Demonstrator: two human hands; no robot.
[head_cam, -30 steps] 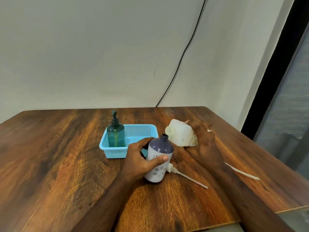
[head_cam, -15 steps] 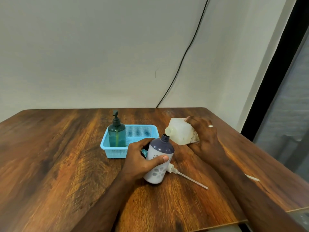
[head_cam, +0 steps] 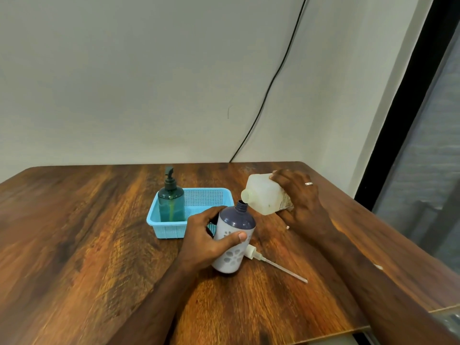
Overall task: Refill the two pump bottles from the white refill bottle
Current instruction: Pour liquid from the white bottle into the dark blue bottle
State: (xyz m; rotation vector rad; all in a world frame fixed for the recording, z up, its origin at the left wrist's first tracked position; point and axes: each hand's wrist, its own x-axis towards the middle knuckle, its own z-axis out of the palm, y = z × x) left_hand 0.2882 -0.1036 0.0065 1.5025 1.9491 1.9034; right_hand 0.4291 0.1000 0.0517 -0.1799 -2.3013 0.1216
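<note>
My left hand (head_cam: 205, 241) grips a white pump bottle with a purple shoulder and flower print (head_cam: 234, 241), standing on the table with its neck open. My right hand (head_cam: 300, 199) holds the white refill bottle (head_cam: 263, 196) tipped sideways, its open mouth just above and right of the purple bottle's neck. The purple bottle's white pump head with its long tube (head_cam: 271, 262) lies on the table to the right. A green pump bottle (head_cam: 171, 204), pump fitted, stands in the left end of a light blue basket (head_cam: 169, 230).
The wooden table (head_cam: 87, 245) ends close at the right and front edges. A black cable (head_cam: 268, 85) runs down the wall behind. A small white object (head_cam: 378, 267) shows past my right forearm. A dark window frame stands at the right.
My right hand has lifted the refill bottle a little and kept it tipped over the purple bottle's neck. The left hand holds the purple bottle as before.
</note>
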